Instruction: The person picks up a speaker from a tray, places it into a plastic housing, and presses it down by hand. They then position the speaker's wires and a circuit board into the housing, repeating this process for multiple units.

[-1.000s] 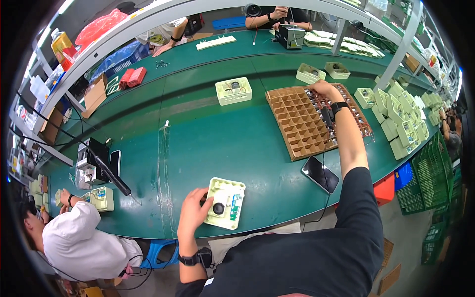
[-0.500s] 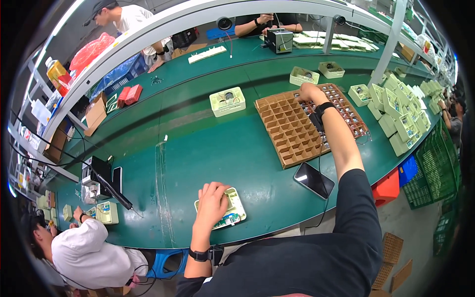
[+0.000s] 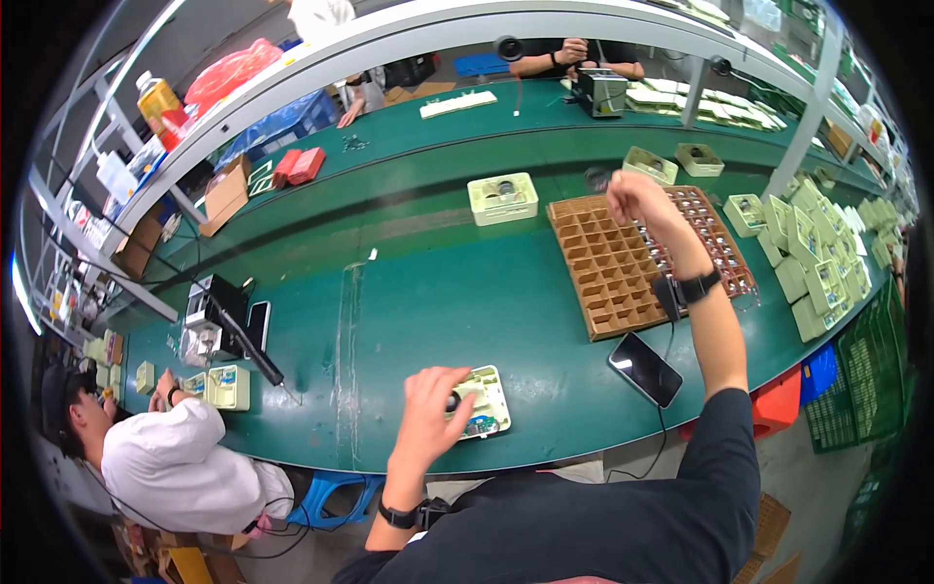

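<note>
Evidently in Use: One Green Workbench (image 3: 496, 311)

The bench spans the view, with a strip of clear tape (image 3: 348, 370) across its surface. A co-worker in a white top (image 3: 170, 462) is at its left end, bent toward pale casings there. A heap of pale green casings (image 3: 800, 261) stands at the right end.

A partitioned brown carton (image 3: 605, 268) lies just left of the heap; rows on its right side carry small parts. One open pale green casing (image 3: 502, 394) lies flat near the front edge, left of the carton and apart from it. A dark phone (image 3: 645, 371) lies just in front of the carton.

The left hand (image 3: 428, 414) is over the left side of the open casing, thumb and fingers apart; whether they press on it cannot be told. The right hand (image 3: 644, 206) is over the far part of the carton, its fingers drawn together on a dark round part (image 3: 597, 179), blurred in view.

Smallest noted: a green circuit board (image 3: 482, 425) inside the open casing, partly covered by the left thumb, and a black round piece (image 3: 452, 401) showing between that thumb and the fingers.
</note>
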`<state>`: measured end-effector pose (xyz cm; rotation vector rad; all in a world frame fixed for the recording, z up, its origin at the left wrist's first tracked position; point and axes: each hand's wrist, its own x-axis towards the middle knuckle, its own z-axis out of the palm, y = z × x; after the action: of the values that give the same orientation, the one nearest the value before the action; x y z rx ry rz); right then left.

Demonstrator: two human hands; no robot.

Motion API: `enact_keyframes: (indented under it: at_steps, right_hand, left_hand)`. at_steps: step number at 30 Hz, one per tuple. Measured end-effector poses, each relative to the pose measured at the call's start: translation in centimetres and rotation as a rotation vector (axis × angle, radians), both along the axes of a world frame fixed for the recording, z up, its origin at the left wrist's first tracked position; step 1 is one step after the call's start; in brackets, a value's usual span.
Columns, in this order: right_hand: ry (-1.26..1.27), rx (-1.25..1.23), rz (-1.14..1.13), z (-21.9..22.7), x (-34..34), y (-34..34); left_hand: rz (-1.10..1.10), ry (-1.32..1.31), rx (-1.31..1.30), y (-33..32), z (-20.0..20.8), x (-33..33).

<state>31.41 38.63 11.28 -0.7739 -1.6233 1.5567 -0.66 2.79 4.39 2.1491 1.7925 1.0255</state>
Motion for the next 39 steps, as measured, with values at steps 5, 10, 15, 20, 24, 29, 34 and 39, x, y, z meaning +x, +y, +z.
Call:
enact_keyframes:
  at_steps: [5, 10, 15, 20, 24, 29, 34, 39]
  right_hand:
    - [-0.061, -0.229, 0.36, -0.7, -4.4, -16.1]
    - [0.178, -0.563, 0.616, -4.8, -5.8, -25.8]
    - [0.489, -0.617, 0.574, -7.5, -6.9, -28.7]
    - [0.522, -0.357, 0.253, -10.2, -10.0, -31.0]
    - [0.438, -0.247, 0.187, -11.7, -10.6, -31.6]
    - [0.464, -0.309, 0.22, -12.5, -10.9, -32.2]
    - [0.468, -0.198, 0.214, -13.4, -11.3, -32.5]
    - [0.382, -0.069, 0.119, -12.9, -11.6, -32.3]
  left_hand:
    - [-0.16, -0.167, -0.008, 1.1, 2.7, 3.3]
    - [-0.377, -0.2, 0.002, 0.3, 2.0, 2.8]
    - [-0.293, -0.331, -0.096, -1.4, -0.5, 1.7]
    - [-0.104, -0.91, -0.201, -2.3, -3.7, 2.5]
    - [-0.158, -1.012, -0.327, -2.9, -3.6, 2.4]
    - [-0.21, -0.701, -0.33, -3.2, -2.9, 0.8]
    - [-0.291, -0.704, -0.478, -3.6, -2.4, 0.2]
    - [-0.337, -0.793, -0.478, -4.0, -2.4, -0.2]
